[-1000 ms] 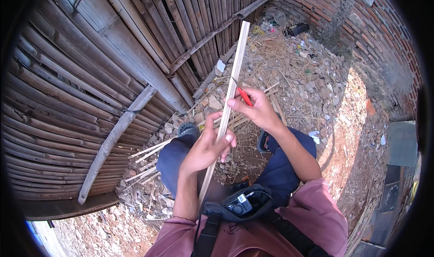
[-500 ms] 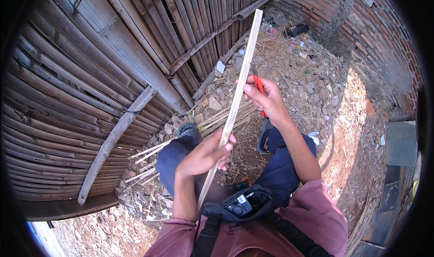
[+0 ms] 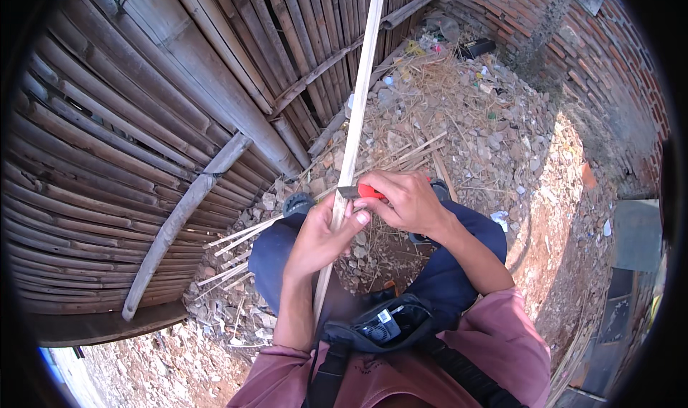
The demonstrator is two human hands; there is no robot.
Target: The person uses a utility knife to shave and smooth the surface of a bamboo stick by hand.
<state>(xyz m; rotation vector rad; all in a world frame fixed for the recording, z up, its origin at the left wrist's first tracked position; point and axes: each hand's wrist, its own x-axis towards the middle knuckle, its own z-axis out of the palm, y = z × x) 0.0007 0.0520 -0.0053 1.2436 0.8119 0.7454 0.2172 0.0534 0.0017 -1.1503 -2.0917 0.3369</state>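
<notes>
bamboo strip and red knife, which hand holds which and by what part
Left hand grips the bamboo strip low on its length; right hand holds the red-handled knife by its handle.

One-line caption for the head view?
Left hand grips a long pale bamboo strip while right hand presses a red-handled knife against it.

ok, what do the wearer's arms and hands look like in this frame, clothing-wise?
Both hands are bare: the left hand and the right hand wear no gloves, rings or watch that I can see. The forearms are uncovered too. Short, loose sleeves in a faded pink-maroon cloth end near the elbows. No markings show on them.
</notes>
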